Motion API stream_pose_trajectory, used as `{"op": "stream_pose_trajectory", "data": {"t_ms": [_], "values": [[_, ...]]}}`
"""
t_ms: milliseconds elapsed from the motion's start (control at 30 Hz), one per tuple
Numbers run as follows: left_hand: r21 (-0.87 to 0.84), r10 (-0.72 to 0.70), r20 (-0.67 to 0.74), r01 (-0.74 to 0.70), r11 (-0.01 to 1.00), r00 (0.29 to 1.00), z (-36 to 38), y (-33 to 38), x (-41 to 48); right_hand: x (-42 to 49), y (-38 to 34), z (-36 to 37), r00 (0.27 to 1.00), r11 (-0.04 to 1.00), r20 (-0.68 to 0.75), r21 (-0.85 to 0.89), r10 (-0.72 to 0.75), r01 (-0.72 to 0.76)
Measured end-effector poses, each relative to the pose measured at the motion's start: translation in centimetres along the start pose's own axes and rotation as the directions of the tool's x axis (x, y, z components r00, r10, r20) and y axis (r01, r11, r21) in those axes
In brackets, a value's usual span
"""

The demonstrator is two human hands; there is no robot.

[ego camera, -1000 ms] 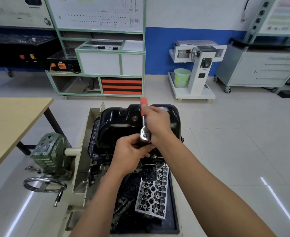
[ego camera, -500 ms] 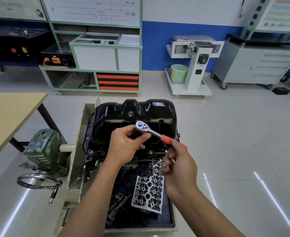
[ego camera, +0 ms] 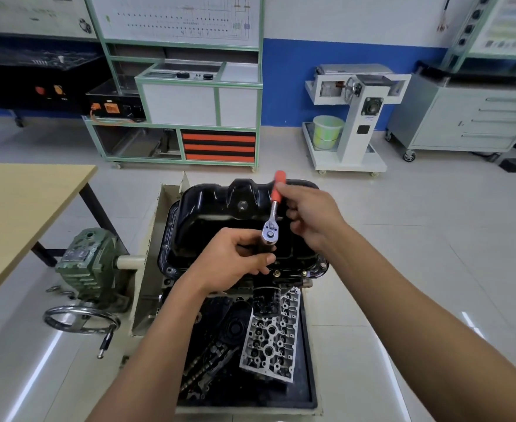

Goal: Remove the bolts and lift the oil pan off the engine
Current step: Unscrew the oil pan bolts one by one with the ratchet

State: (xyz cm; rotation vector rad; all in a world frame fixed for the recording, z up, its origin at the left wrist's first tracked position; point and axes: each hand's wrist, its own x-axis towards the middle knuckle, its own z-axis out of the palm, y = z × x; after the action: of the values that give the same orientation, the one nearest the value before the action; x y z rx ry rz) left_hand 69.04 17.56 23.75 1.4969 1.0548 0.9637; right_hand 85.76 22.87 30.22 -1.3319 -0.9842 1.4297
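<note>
Loosening near-edge bolts (ego camera: 276, 272) of oil pan (ego camera: 205, 214), seated atop engine (ego camera: 293, 283); left hand (ego camera: 232, 263) fingers curled round socket (ego camera: 266, 246) under ratchet (ego camera: 272, 211); right hand (ego camera: 311, 214) fingers pinching red handle. Advised: socket square on bolt head, short even swings.

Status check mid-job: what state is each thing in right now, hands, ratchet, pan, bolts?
Oil pan: seated on the engine, not lifted.
Flange bolts: two visible in the near flange.
Drain plug: in place.
Left hand: grips the ratchet below its head.
Right hand: holds the ratchet's red handle.
Ratchet: head down at the pan's near flange, handle pointing away.
</note>
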Motion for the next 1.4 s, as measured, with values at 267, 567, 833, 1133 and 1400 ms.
{"op": "stream_pose_trajectory", "data": {"t_ms": [267,567,833,1133,1400], "values": [[0.061,-0.034,-0.014,0.034,0.998,0.999,0.7,-0.2,0.6,-0.1,-2.4,5.3,0.818,0.669,0.572,-0.587,-0.055,0.456],[0.028,-0.011,-0.098,0.014,1.0,0.995,1.5,-0.7,0.2,-0.4,-0.7,3.4,0.957,0.918,0.25,-0.326,-0.148,0.227],[0.002,0.034,-0.218,-0.034,0.999,0.975,0.8,-1.3,0.0,-3.2,2.9,-1.7,0.995,0.987,-0.097,0.16,0.022,-0.006],[0.033,0.085,-0.288,-0.079,0.996,0.954,1.1,-1.3,0.5,-11.0,8.5,-2.8,0.998,0.957,-0.059,0.287,-0.025,0.041],[0.01,0.046,-0.276,-0.045,0.999,0.96,1.0,-1.2,0.3,-7.3,6.7,-3.8,0.996,0.94,-0.084,0.339,-0.02,0.048]]}}
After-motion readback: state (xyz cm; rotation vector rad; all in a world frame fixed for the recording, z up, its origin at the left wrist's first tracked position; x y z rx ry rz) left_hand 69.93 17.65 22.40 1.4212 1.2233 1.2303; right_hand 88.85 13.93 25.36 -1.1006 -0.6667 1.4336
